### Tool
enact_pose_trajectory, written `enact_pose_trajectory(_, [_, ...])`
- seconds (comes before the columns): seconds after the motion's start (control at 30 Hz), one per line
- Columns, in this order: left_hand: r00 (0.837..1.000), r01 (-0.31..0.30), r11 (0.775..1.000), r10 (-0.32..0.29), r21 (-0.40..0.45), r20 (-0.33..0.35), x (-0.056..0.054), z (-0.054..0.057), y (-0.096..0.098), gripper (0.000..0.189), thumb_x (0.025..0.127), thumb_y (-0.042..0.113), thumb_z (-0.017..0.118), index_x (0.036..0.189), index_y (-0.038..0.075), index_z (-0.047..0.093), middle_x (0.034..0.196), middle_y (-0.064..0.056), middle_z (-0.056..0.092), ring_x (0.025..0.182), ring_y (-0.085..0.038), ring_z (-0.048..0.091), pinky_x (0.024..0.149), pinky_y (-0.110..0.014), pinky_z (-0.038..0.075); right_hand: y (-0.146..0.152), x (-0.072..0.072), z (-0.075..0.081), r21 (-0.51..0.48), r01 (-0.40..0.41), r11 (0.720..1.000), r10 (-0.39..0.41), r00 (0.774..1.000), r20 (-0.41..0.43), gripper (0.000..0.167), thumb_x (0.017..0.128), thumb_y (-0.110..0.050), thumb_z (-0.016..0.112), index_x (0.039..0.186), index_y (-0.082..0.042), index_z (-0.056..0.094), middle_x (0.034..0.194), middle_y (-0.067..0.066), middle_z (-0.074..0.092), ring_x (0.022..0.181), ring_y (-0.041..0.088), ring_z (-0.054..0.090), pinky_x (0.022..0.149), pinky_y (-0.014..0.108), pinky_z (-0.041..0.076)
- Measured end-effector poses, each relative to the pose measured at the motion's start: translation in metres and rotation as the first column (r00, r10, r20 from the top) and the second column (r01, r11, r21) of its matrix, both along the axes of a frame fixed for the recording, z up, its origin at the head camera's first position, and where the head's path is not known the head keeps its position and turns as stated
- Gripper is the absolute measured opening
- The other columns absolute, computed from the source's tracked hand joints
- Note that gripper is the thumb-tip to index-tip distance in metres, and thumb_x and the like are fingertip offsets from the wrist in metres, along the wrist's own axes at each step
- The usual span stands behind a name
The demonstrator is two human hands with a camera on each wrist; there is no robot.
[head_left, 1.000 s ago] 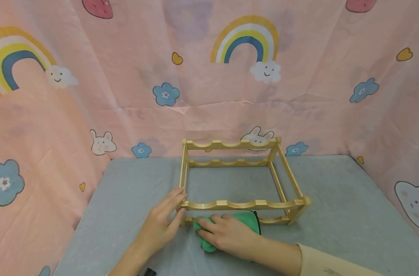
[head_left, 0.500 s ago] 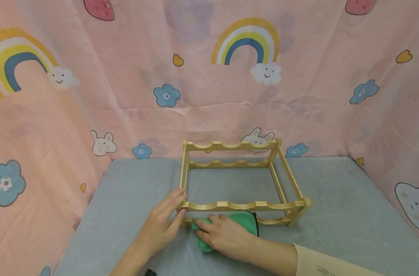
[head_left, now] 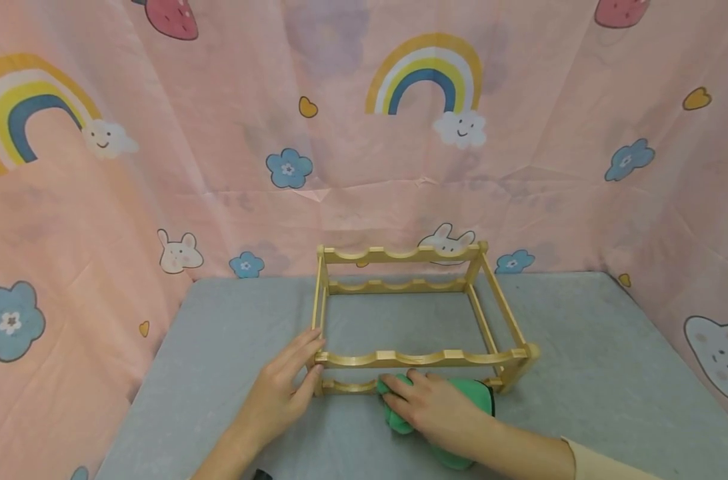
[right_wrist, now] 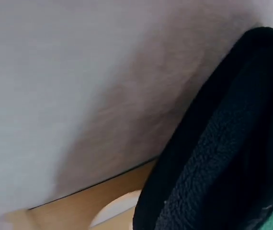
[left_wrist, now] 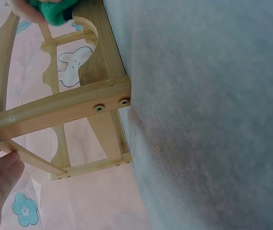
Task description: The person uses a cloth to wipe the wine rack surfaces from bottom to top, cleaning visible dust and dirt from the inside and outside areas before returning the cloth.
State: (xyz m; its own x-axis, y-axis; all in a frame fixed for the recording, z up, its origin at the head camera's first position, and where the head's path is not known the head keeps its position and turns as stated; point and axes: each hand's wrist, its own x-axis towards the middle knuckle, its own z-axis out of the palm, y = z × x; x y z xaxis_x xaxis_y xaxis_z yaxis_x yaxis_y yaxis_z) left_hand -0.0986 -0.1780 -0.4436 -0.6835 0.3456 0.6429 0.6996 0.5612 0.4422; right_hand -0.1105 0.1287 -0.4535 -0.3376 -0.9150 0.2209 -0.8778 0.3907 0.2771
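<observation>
A wooden rack (head_left: 394, 360) with scalloped rails stands on the table. My left hand (head_left: 289, 380) grips its front left corner, fingers on the outer side and thumb at the front; in the left wrist view, fingers (left_wrist: 5, 175) touch the corner post. My right hand (head_left: 427, 403) holds a bunched green cloth (head_left: 472, 393) with dark edging against the lower front rail (head_left: 349, 387), right of its middle. Much of that rail is hidden behind the hand and cloth. In the right wrist view the cloth's dark edge (right_wrist: 199, 143) fills the lower right, close to the wood.
The table (head_left: 238, 333) has a grey-blue cover. A pink printed curtain (head_left: 364, 173) hangs behind and at both sides. A small black object (head_left: 261, 475) shows at the bottom edge, near my left forearm.
My right hand has slid the green cloth rightward along the lower front rail, uncovering the rail's left part. The left hand and the rack have stayed in place.
</observation>
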Motion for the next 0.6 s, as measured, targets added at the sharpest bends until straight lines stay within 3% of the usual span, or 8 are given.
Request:
enact_pose_trajectory(0.27, [1.000,-0.004,1.000,0.004,-0.003,0.012,-0.001,-0.001,-0.001,0.047,0.091,-0.004,0.074,0.137,0.004,0.064,0.147,-0.017,0.059,0.134,-0.040,0.058,0.112,-0.035,0.048,0.043,0.001,0.003,-0.020,0.090,0.996,-0.088,0.992,0.087,0.042,0.081,-0.010,0.090,0.121,-0.012,0.076,0.133,0.011,0.065,0.096,0.028,0.069,0.066,0.032,0.060])
enact_pose_trajectory(0.6, [1.000,-0.006,1.000,0.006,0.003,0.018,0.000,-0.001,-0.001,0.047,0.092,-0.004,0.073,0.137,0.004,0.064,0.147,-0.016,0.060,0.134,-0.039,0.058,0.113,-0.032,0.046,0.088,0.009,0.004,-0.102,0.133,0.986,-0.122,0.987,0.104,0.053,0.071,-0.004,0.093,0.120,-0.010,0.076,0.130,0.010,0.067,0.095,0.031,0.069,0.060,0.035,0.061])
